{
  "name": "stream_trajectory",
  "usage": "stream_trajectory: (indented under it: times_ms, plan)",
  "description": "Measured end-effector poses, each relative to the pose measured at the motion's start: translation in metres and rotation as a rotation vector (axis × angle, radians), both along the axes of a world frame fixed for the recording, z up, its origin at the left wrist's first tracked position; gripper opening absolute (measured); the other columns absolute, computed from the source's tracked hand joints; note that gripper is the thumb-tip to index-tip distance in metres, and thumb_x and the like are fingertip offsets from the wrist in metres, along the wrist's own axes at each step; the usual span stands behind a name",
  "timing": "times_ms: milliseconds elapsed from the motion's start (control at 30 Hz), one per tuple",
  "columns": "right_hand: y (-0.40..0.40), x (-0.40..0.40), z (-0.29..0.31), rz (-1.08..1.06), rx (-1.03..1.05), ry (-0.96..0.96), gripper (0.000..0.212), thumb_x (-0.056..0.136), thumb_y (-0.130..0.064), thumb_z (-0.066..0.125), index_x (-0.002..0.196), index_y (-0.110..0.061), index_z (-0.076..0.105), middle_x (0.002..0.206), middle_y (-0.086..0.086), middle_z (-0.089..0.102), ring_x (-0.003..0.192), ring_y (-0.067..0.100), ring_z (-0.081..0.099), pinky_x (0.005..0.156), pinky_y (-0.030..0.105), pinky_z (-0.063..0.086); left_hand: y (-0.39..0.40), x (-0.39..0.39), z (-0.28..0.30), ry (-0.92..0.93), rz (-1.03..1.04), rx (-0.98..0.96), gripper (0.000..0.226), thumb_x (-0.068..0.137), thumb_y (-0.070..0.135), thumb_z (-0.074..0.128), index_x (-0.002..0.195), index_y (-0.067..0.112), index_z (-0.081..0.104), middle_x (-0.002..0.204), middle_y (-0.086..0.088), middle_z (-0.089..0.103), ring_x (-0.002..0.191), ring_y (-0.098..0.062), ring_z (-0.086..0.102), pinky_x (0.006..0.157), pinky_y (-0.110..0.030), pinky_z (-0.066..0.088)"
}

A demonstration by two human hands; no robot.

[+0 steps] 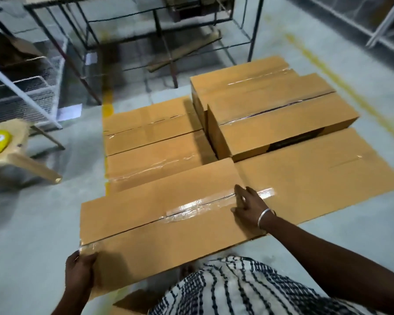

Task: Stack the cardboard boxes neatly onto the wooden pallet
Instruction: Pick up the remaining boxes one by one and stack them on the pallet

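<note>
You hold one long cardboard box (159,226) flat in front of you, its taped seam running along the top, at the near edge of the stacked group. Your left hand (81,272) grips its near-left corner, fingers curled around the edge; your right hand (248,206) rests on the top face at the right end, fingers spread flat over the tape, a bangle (264,217) on the wrist. Just beyond it lie two boxes (154,142) side by side on the left and a wide flat box (316,173) on the right, touching the held one. Two further boxes (273,110) sit a layer higher at the back right. The pallet itself is hidden under the cartons. To your left stands a plastic chair (21,153) with a yellow item on its seat; a dark metal rack (127,30) stands beyond the stack on the grey floor (32,212), which carries yellow lines.
</note>
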State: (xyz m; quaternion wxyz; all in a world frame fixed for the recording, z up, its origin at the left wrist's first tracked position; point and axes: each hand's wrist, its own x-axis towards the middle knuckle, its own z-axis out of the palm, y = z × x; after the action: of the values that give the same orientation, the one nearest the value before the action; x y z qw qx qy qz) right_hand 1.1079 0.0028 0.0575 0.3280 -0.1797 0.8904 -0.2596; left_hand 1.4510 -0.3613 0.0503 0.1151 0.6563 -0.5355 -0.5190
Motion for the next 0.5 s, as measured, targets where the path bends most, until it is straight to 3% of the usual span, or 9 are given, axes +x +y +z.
stream_trajectory:
  times_ms: [67, 167, 233, 333, 400, 500]
  plan:
    - [0.005, 0.007, -0.003, -0.03, 0.01, 0.023, 0.083, 0.088, -0.039, 0.07, 0.156, -0.029, 0.024, 0.162, 0.012, 0.021, 0.148, 0.03, 0.025, 0.116, 0.035, 0.028, -0.021, 0.011, -0.031, -0.015, -0.048, -0.009, 0.042, 0.065, 0.026, 0.069, 0.101, 0.002, 0.068, 0.084, -0.022, 0.066, 0.074, -0.032, 0.06, 0.068, -0.044, 0.047]
    - [0.013, 0.025, -0.009, -0.082, 0.032, 0.055, 0.083, 0.088, -0.048, 0.065, 0.156, -0.032, 0.019, 0.161, 0.011, 0.025, 0.148, 0.03, 0.025, 0.118, 0.042, 0.03, -0.007, 0.0, -0.007, -0.087, -0.114, -0.065, 0.049, 0.069, 0.032, 0.073, 0.111, 0.008, 0.065, 0.105, -0.022, 0.069, 0.098, -0.043, 0.063, 0.087, -0.055, 0.049]
    - [0.016, 0.034, -0.007, -0.08, 0.043, 0.067, 0.085, 0.088, -0.047, 0.066, 0.157, -0.031, 0.019, 0.161, 0.008, 0.027, 0.149, 0.028, 0.023, 0.119, 0.039, 0.028, 0.004, -0.006, 0.01, -0.127, -0.127, -0.095, 0.053, 0.084, 0.023, 0.071, 0.133, 0.013, 0.052, 0.13, -0.015, 0.058, 0.119, -0.042, 0.053, 0.101, -0.052, 0.04]
    - [0.017, 0.035, 0.001, -0.144, 0.045, 0.03, 0.086, 0.087, -0.037, 0.071, 0.157, -0.026, 0.022, 0.156, 0.007, 0.038, 0.142, 0.029, 0.036, 0.113, 0.034, 0.031, 0.007, -0.003, 0.01, -0.147, -0.13, -0.094, 0.06, 0.09, 0.025, 0.066, 0.144, 0.021, 0.041, 0.147, -0.013, 0.046, 0.132, -0.04, 0.043, 0.11, -0.05, 0.031]
    - [0.019, 0.03, 0.0, -0.351, -0.012, 0.028, 0.08, 0.089, -0.029, 0.069, 0.156, -0.019, 0.025, 0.145, 0.013, 0.05, 0.132, 0.034, 0.048, 0.107, 0.037, 0.038, 0.007, -0.003, 0.013, -0.146, -0.173, -0.102, 0.061, 0.091, 0.026, 0.065, 0.146, 0.023, 0.039, 0.149, -0.013, 0.044, 0.133, -0.04, 0.042, 0.112, -0.05, 0.03]
    - [0.037, 0.036, -0.011, -0.864, 0.004, 0.055, 0.083, 0.086, -0.031, 0.071, 0.152, -0.007, 0.028, 0.141, 0.027, 0.048, 0.129, 0.042, 0.048, 0.107, 0.046, 0.04, 0.004, -0.009, 0.017, -0.155, -0.206, -0.11, 0.063, 0.089, 0.025, 0.067, 0.145, 0.022, 0.039, 0.149, -0.014, 0.044, 0.132, -0.042, 0.042, 0.113, -0.052, 0.03]
